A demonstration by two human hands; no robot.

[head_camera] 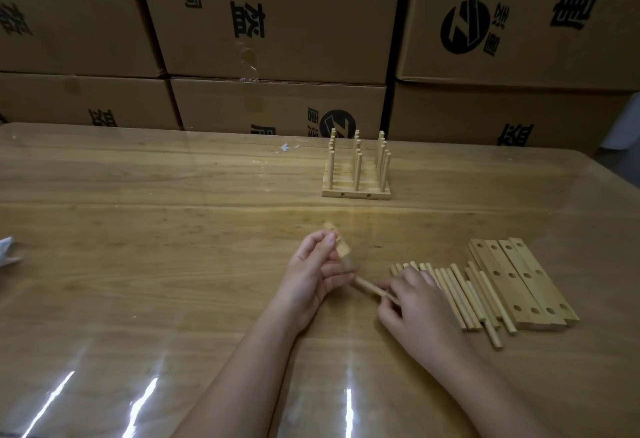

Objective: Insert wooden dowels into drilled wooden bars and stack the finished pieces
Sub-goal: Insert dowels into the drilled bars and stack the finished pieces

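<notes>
My left hand [313, 273] grips a drilled wooden bar [341, 249], blurred and tilted, just above the table. My right hand [412, 302] pinches one end of a dowel [369, 287] whose other end points at the bar near my left palm. Whether the dowel's tip sits in a hole is hidden. To the right lies a row of loose dowels [464, 295], and beyond them several flat drilled bars [519, 278] side by side. Farther back stands the group of finished pieces [356, 174], bars with upright dowels.
The wooden table [156, 230] has a glossy clear cover. Stacked cardboard boxes [277, 22] form a wall along its far edge. A white crumpled object [8, 252] lies at the left edge. A white scrap [285, 148] sits near the back.
</notes>
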